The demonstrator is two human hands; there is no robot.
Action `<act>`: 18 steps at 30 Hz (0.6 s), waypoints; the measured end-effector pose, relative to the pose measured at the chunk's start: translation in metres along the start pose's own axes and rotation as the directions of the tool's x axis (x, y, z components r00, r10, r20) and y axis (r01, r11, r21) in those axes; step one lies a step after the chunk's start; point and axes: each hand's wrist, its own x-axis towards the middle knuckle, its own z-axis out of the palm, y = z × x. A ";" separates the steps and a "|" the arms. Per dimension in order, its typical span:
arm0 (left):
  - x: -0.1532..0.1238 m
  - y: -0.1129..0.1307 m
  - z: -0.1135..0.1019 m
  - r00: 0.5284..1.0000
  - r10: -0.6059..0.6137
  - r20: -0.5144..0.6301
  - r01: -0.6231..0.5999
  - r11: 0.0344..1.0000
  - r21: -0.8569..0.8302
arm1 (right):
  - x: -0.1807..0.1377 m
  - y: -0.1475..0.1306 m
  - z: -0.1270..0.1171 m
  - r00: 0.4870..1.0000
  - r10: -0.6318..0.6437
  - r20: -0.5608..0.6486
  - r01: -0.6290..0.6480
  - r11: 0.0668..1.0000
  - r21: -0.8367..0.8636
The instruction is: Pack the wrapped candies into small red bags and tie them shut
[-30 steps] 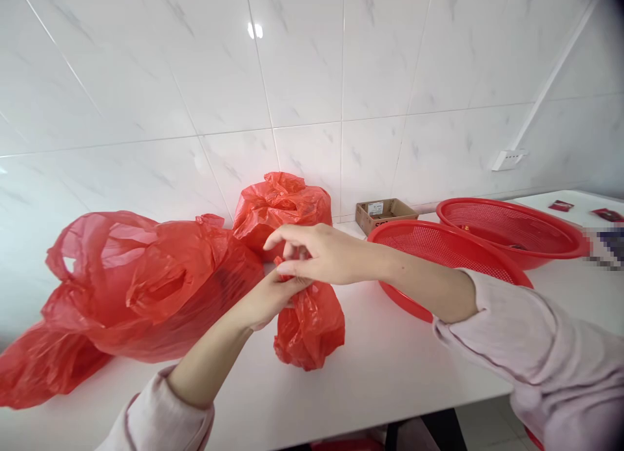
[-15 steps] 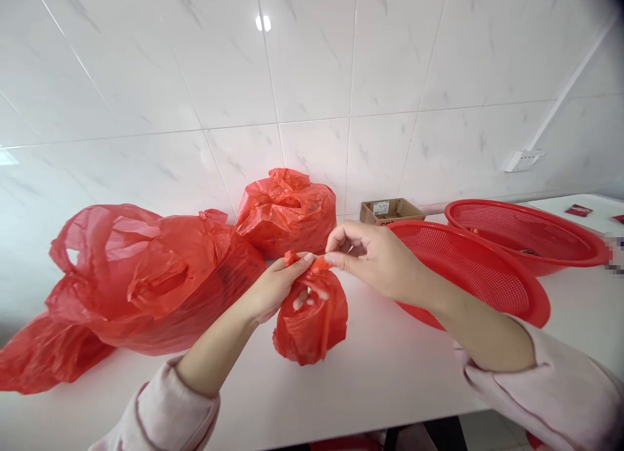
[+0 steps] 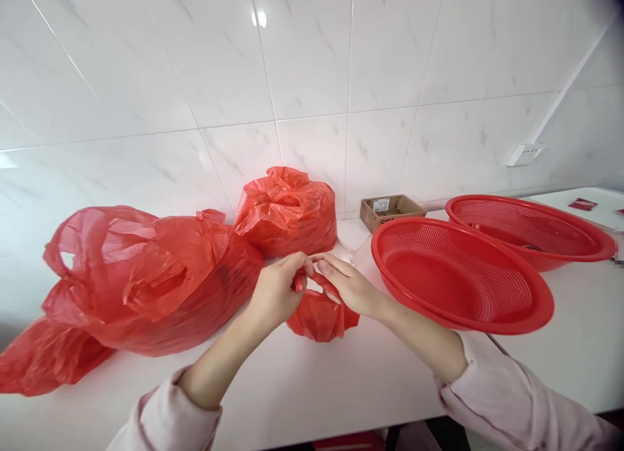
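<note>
bright, soft light, white glare on the tiled wall (image 3: 312, 61), dark upper right corner, pixelated edge patch unclear

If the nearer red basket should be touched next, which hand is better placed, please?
Probably the right hand: it is closer to the nearer red basket, at the small red bag's right side. The left hand is farther, at the bag's left.

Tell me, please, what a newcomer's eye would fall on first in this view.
Most likely the large red bag sprawling over the left of the white table. On the right, a red basket stands partly in front of a second basket. In the middle, the left hand grips a small red bag, with the right hand at its top.
</note>
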 end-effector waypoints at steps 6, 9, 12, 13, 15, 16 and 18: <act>-0.008 -0.007 0.005 0.977 0.196 -0.090 -0.198 0.980 -0.014 | -0.016 -0.002 -0.009 0.987 0.040 0.158 -0.041 0.999 0.003; -0.014 -0.002 0.004 0.979 0.203 -0.029 -0.204 0.975 -0.089 | -0.022 -0.006 -0.013 0.983 0.065 0.170 -0.062 0.998 -0.024; -0.022 0.001 0.001 0.978 0.161 0.130 -0.138 0.976 -0.171 | -0.031 -0.012 -0.013 0.998 0.008 0.068 0.000 0.994 -0.105; -0.026 0.000 -0.001 0.974 0.134 0.182 -0.099 0.976 -0.192 | -0.035 -0.013 -0.013 0.999 -0.026 0.019 0.029 0.981 -0.191; -0.036 -0.008 -0.006 0.977 0.049 0.208 -0.007 0.980 -0.197 | -0.042 -0.012 -0.015 0.996 -0.072 -0.057 0.045 0.920 -0.390; -0.042 -0.016 -0.009 0.986 -0.011 0.166 0.042 0.982 -0.186 | -0.047 -0.008 -0.018 0.994 -0.077 -0.083 0.030 0.887 -0.461; -0.061 -0.034 -0.012 0.987 -0.156 0.033 0.159 0.971 -0.178 | -0.055 0.003 -0.027 0.990 -0.040 -0.135 -0.037 0.849 -0.527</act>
